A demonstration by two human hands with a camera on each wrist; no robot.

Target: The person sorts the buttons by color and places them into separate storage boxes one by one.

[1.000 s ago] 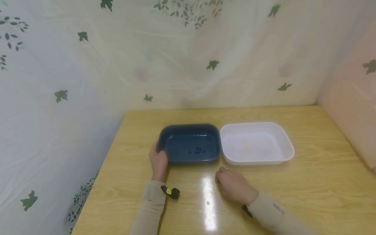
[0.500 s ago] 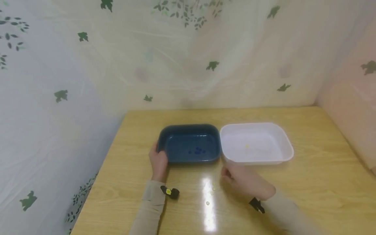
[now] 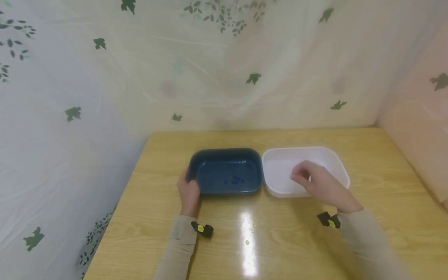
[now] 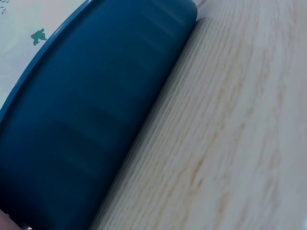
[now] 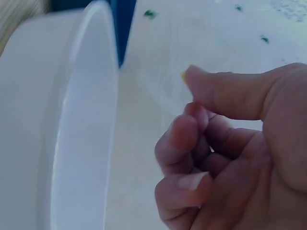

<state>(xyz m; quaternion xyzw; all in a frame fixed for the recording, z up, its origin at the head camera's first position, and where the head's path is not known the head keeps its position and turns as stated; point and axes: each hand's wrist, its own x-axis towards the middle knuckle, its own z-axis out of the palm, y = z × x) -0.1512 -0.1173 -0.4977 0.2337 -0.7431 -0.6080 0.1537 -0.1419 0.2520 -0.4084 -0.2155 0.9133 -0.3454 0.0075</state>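
Observation:
My left hand (image 3: 189, 194) grips the left end of a dark blue plastic tray (image 3: 224, 153), thumb over its front corner. Several small dark blue round pieces (image 3: 235, 180) lie inside it. In the left wrist view the tray's blue outer wall (image 4: 96, 96) fills the left side. My right hand (image 3: 320, 182) is over the white tray (image 3: 280, 186), thumb and fingertip together. In the right wrist view a bit of yellow, a small yellow piece (image 5: 183, 76), shows at the thumb tip, mostly hidden by the fingers. The hand covers part of the white tray's floor.
Several small yellowish round pieces (image 3: 247, 242) lie on the wooden table (image 3: 147, 233) in front of the trays, near a bright reflection. The two trays stand side by side, rims meeting. A pale leaf-patterned curtain (image 3: 210, 77) rises behind and at both sides.
My right hand has risen from the table beside the small yellowish pieces and moved right and forward, over the white tray. The left hand and both trays have stayed put.

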